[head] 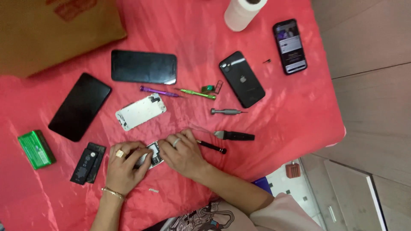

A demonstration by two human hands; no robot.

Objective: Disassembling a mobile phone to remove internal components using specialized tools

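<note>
I see both hands down on the red cloth, low centre of the head view. Left hand w/ gold ring & bracelet lies curled over the left end of an opened phone body, fingers pressing it down. Right hand, silver ring, is closed round a thin black screwdriver; handle sticks out to the right past the fingers, tip end hidden under them at the phone. Phone body is mostly covered, so I can only say its long axis looks to run left-right w/ a slight tilt, right end higher; which end is top I can't tell.

Just above: a white phone frame, long axis tilted the same way. Right of the hands, a black-handled flat tool & a grey driver, both lying roughly horiz. Further up, purple tool & green tool end to end. Black battery piece sits left of the left hand, green box beyond it. Three dark phones lie screen or back up, well apart from the hands; a lit phone & paper roll at the far edge.
</note>
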